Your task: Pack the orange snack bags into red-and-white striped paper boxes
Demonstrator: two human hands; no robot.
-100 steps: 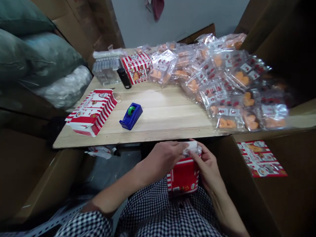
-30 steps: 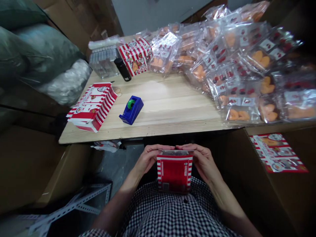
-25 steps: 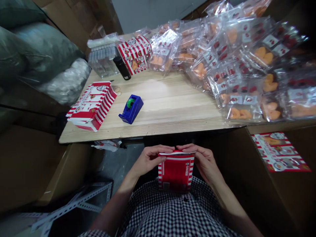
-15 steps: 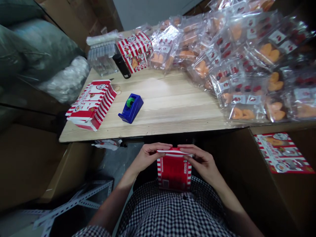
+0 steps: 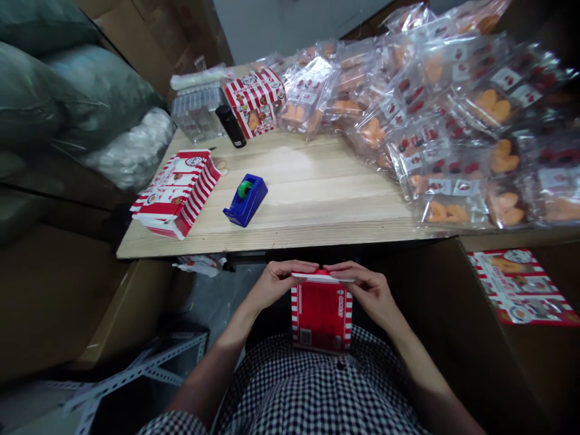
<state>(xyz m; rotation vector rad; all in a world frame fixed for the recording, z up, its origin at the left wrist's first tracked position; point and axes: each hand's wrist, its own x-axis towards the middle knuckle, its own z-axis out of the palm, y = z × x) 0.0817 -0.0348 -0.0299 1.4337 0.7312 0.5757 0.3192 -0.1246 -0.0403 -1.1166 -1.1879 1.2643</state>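
A red box [image 5: 321, 317] with red-and-white striped sides stands upright against my checked shirt, below the table's front edge. My left hand [image 5: 281, 283] grips its top left edge, fingers along the far side and thumb on the near side. At the top right edge, my right hand [image 5: 365, 286] grips the same box in a like way. Between the hands a white-edged flap lies nearly level across the top. The inside of the box is hidden from me.
On the wooden table [image 5: 312, 199] are a blue tape dispenser [image 5: 247, 199], a stack of striped cartons [image 5: 176, 192], a black cylinder [image 5: 231, 127], clear plastic cases [image 5: 198, 112] and many clear bags with orange pieces [image 5: 446, 211]. An open cardboard box [image 5: 502, 362] at right holds a flat printed card [image 5: 521, 287].
The box's top flap has tipped down from a visible striped face to a thin white edge. Both hands stay on it. The whole view has shifted slightly.
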